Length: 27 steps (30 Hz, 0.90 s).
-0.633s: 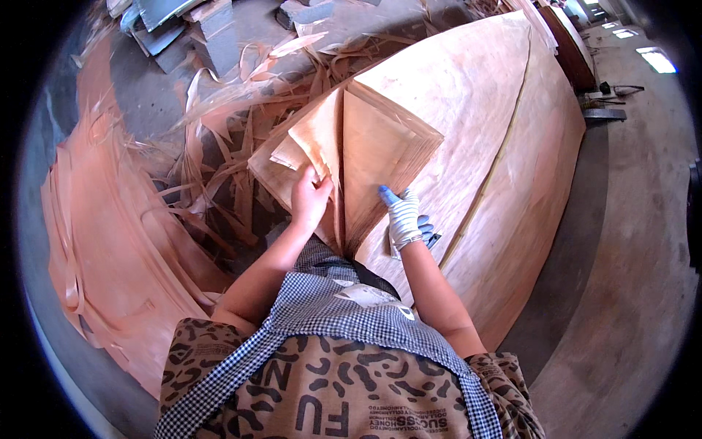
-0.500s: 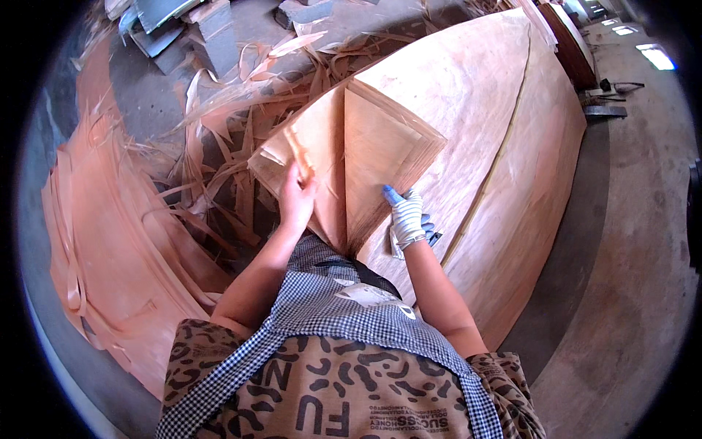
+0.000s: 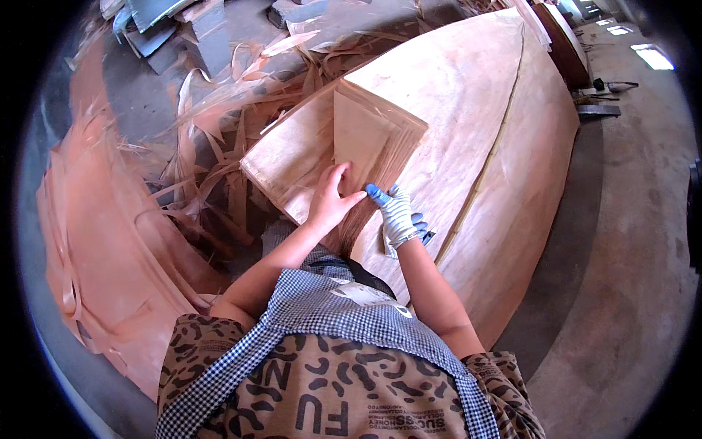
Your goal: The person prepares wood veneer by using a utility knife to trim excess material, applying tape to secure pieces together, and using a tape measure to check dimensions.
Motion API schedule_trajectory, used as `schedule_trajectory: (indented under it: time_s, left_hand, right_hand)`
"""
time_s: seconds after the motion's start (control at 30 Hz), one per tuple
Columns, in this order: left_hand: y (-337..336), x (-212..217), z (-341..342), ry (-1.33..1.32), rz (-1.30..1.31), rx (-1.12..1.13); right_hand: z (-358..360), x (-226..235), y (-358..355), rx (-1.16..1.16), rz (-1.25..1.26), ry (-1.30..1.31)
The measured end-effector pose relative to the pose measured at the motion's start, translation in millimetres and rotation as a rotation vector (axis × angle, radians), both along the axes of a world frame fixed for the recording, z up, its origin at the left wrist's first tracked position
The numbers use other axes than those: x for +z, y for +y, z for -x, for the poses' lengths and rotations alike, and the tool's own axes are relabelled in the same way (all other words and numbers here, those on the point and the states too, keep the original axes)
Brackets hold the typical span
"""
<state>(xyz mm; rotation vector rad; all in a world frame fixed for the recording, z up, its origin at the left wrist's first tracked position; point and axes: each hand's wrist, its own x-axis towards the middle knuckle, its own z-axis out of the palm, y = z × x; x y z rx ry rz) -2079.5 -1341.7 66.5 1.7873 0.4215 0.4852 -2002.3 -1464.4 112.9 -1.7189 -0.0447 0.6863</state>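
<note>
A small stack of thin wood veneer sheets (image 3: pixel 365 139) stands tilted against a larger veneer pile. My left hand (image 3: pixel 330 199), bare, lies flat on the near lower part of this stack, fingers spread and pointing up and right. My right hand (image 3: pixel 396 214) wears a white and blue work glove. It rests at the stack's near right edge, fingertips touching the layered sheet ends, right beside my left fingertips. What the gloved fingers pinch is hidden. Both forearms come up from my checkered apron.
A big pile of large veneer sheets (image 3: pixel 475 124) fills the middle and right, with a thin dark line running along it. Loose veneer strips (image 3: pixel 219 124) and curled sheets (image 3: pixel 95 241) lie at left. Grey concrete floor (image 3: pixel 621 278) is at right. Dark slabs (image 3: pixel 168 29) sit top left.
My left hand slid down and right along the stack toward my gloved right hand, and the two hands now meet at the stack's near edge. The view has shifted slightly.
</note>
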Motion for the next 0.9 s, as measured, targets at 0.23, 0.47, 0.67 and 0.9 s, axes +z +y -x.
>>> schedule_trajectory:
  time_s: [0.23, 0.47, 0.67, 0.9]
  left_hand:
    - [6.3, 5.8, 5.3, -0.006, -0.157, -0.016]
    - [5.0, 23.0, 15.9, 0.026, -0.338, -0.053]
    - [2.2, 25.4, 12.7, -0.024, -0.3, 0.106]
    - [22.5, -0.5, 35.5, 0.268, 0.033, 0.225]
  right_hand:
    - [1.0, -14.8, -1.6, -0.005, -0.129, 0.011]
    - [1.2, -22.0, -4.7, 0.006, -0.137, 0.041]
    - [0.8, -19.5, -3.9, 0.006, -0.086, 0.032]
    - [5.5, -4.0, -1.8, -0.078, -0.078, -0.01]
